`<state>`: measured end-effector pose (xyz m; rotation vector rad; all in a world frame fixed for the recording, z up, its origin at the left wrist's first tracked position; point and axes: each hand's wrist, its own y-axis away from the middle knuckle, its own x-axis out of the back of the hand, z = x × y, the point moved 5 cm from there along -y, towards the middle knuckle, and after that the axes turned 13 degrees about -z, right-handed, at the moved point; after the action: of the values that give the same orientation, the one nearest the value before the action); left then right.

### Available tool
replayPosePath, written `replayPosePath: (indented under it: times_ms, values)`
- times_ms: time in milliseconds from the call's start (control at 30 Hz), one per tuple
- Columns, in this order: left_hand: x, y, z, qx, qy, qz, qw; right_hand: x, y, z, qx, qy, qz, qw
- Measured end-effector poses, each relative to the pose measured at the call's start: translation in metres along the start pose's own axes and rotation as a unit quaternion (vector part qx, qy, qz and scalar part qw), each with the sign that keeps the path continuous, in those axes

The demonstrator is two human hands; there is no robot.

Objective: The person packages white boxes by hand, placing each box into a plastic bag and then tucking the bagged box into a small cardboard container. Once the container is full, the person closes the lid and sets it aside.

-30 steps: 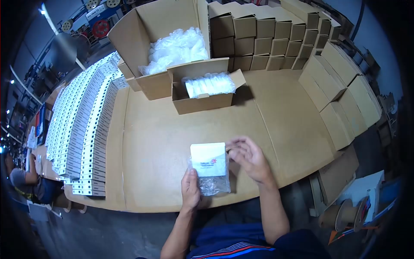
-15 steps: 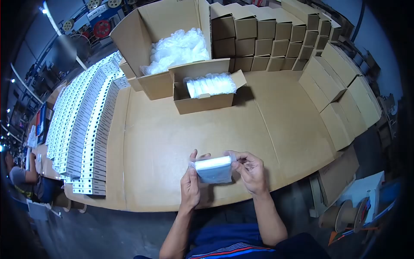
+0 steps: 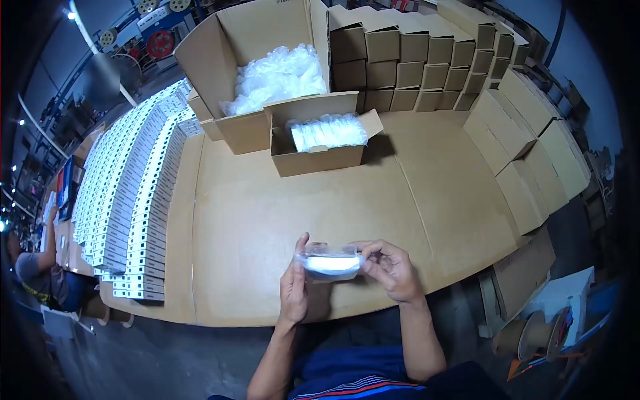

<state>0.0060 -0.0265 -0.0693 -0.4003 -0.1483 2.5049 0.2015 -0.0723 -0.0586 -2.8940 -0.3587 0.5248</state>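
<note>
Clear plastic sleeve with a small white box inside (image 3: 330, 261) is held edge-on between both hands above the near edge of the brown cardboard-covered surface (image 3: 280, 207). A second ago its broad white face with a red and blue logo was turned up toward the camera; now only the thin white edge shows, so the print cannot be read. Judging by this, the person has tipped the pack flat and is working the sleeve around the box.

Beyond the fingers stands a large open brown carton of crumpled clear bags (image 3: 277, 70), and nearer, a smaller open brown carton with wrapped white packs (image 3: 320, 137). Left of the fingers run long rows of white boxes with dark label marks (image 3: 127, 200), too small to read.

Left hand (image 3: 293, 287) has its fingers closed on the sleeve's left end, thumb raised. Right hand (image 3: 393, 270) pinches the right end with curled fingers (image 3: 371, 253).
</note>
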Motion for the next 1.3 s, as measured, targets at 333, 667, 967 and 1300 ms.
replayPosePath:
  times_ms: [333,667,967,1300]
  values:
    - [-0.001,-0.001,-0.007,0.055,0.098,0.011,0.994,-0.012,-0.008,-0.008,0.075,-0.045,0.003,0.996]
    - [-0.005,0.003,-0.007,0.088,-0.004,-0.010,0.996,-0.015,-0.004,0.018,-0.017,0.095,0.035,0.995]
    - [-0.001,0.000,-0.002,0.118,0.056,0.074,0.989,0.008,0.000,0.006,0.044,0.029,0.098,0.994]
    - [0.005,-0.005,-0.011,0.099,0.078,0.093,0.988,-0.014,-0.010,-0.006,0.002,0.285,0.028,0.958]
